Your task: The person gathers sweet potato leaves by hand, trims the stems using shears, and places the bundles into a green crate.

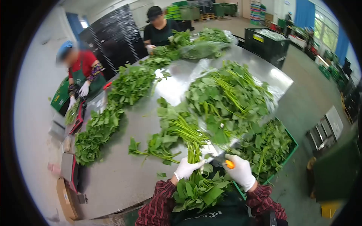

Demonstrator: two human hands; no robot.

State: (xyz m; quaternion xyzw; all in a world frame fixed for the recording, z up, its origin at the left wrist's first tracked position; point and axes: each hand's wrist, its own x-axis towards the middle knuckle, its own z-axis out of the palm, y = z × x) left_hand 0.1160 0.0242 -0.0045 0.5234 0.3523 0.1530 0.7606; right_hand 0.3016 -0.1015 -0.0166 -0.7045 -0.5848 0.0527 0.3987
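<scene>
My left hand [187, 168], in a white glove, is closed around the stems of a bunch of leafy greens [198, 190]. The stem ends point away from me and the leaves hang toward my apron. Gripped in my gloved right hand [241, 172] is a knife [229, 164] with an orange handle, its blade pointing left toward the stems and partly blurred. Just beyond my hands lie loose greens with pale stems [186, 128], and past them a large heap of greens [230, 94] on clear plastic.
Greens fill a green crate [296, 145] at the right edge of the metal table [113, 184]. A row of bunches [98, 132] runs along the left side, near red-edged scales [69, 169]. Two co-workers, one in red [86, 62] and one in black [160, 32], stand across the table.
</scene>
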